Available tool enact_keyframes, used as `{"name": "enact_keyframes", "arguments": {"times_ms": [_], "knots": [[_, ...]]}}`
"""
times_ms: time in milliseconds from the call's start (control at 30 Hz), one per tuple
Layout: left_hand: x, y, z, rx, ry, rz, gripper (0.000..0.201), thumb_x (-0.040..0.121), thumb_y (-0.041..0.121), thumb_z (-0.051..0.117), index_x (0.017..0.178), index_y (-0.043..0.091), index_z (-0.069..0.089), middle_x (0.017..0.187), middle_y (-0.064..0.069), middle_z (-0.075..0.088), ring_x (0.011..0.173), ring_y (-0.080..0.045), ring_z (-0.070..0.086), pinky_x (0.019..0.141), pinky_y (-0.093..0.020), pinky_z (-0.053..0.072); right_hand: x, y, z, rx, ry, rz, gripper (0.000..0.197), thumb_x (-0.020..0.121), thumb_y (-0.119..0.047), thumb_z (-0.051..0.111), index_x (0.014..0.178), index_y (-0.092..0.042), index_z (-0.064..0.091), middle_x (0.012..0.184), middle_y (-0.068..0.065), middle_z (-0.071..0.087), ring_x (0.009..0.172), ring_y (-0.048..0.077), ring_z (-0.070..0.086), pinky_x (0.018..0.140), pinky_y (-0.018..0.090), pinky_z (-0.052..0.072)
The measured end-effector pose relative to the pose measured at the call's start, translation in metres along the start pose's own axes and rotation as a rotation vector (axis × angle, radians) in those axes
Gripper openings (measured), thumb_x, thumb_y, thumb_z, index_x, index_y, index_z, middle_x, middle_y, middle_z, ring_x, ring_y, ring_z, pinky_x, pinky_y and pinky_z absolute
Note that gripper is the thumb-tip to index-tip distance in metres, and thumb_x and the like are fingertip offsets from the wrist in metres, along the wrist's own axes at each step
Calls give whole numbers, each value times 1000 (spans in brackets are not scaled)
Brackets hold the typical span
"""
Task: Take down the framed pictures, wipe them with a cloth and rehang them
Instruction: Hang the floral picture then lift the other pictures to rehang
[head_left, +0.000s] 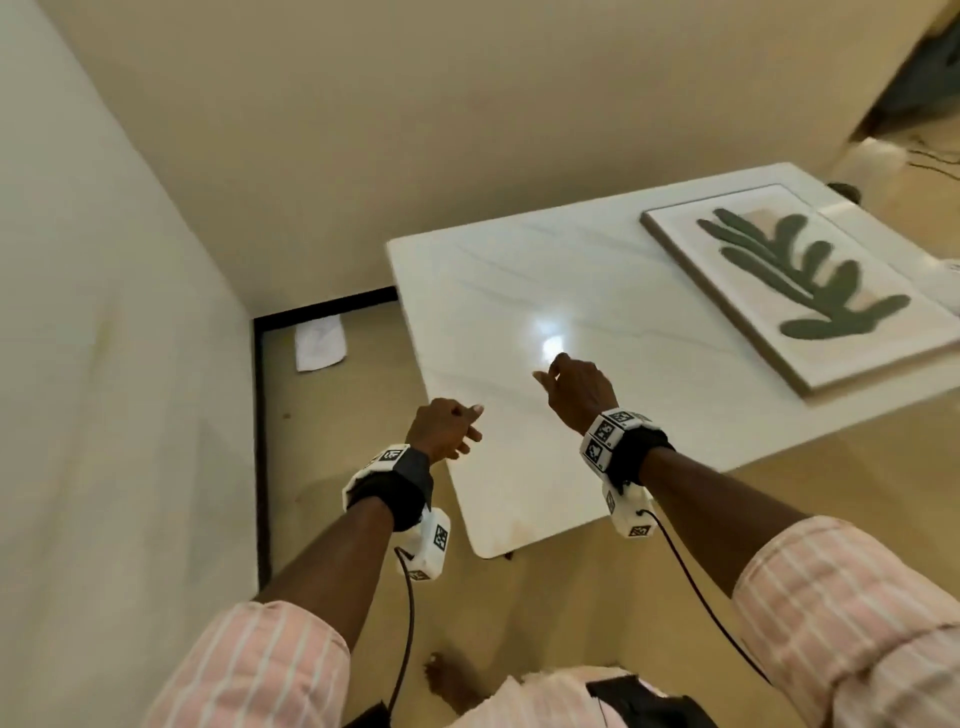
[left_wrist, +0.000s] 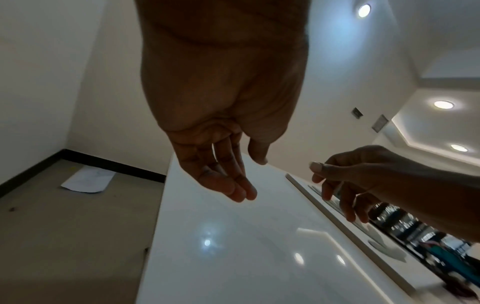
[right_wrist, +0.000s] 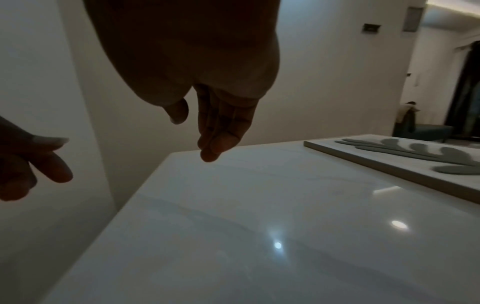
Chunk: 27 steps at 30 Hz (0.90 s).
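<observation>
Over the near end of the white table (head_left: 493, 291), both hands hang empty: left hand (head_left: 441, 428) loosely curled past the edge, right hand (head_left: 576, 389) slack-fingered above the glossy top. Framed picture (head_left: 800, 286) lies face-up at the far right, apparently set down for wiping. No cloth in hand; a white cloth or paper (head_left: 320, 344) lies on the floor by the wall. Nothing blocks the reach.

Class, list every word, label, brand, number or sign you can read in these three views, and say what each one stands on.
No readable text anywhere.
Wrist bands: square black-and-white coded markers, patterns only, no letters.
Framed picture: a green leaf shape, no caption visible.
White sheet on the floor: any marks too faint to read.
Wall plates: too small and blurred.
</observation>
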<state>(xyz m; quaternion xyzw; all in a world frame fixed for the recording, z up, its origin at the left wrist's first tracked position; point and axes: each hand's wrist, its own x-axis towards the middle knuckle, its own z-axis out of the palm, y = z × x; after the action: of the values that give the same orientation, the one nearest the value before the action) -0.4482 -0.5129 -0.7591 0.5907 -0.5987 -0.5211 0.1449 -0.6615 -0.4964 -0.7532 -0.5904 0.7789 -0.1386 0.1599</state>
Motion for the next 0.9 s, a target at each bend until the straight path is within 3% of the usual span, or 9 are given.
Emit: {"name": "enact_keyframes", "arguments": {"times_ms": [133,267,400,533,667,900], "knots": [[16,31,66,81,-94,4,30,97,39,56,94,11,66,79,-2,72,61,-18,64,56,-25,52,-26,85,-22,5,19,119,37,100,-41,46,106,-6,56,105,17,67,101,36,60,76,37,42],[24,70,140,81,-141,57,32,96,37,58,95,7,67,81,-6,73,60,-18,64,53,-24,50,-46,161,-45,15,48,193,37,100,-40,46,106,-4,56,103,19,67,99,37,61,75,37,44],[32,98,203,28,-106,81,32,97,35,58,98,4,68,83,-10,74,61,-18,64,55,-25,52,-56,222,-63,57,56,224,37,100,-40,47,103,-5,57,100,17,68,94,36,62,69,33,38],[45,119,273,-62,-56,16,31,97,31,57,99,2,68,78,-8,72,58,-18,61,56,-26,50,-61,291,-81,131,69,271,37,99,-42,47,99,-6,57,93,14,69,89,35,63,72,36,47],[62,145,337,-121,-23,-22,30,98,31,56,99,3,67,76,-6,71,58,-19,60,58,-28,49,-58,357,-100,162,116,302,37,99,-43,48,98,-7,58,91,12,70,87,33,63,75,40,51],[129,212,434,-67,-53,-35,33,96,40,56,105,9,60,80,-5,74,60,-20,64,64,-33,54,-6,463,-139,177,152,388,33,99,-39,49,101,-8,58,91,12,70,89,31,63,72,34,45]]}}
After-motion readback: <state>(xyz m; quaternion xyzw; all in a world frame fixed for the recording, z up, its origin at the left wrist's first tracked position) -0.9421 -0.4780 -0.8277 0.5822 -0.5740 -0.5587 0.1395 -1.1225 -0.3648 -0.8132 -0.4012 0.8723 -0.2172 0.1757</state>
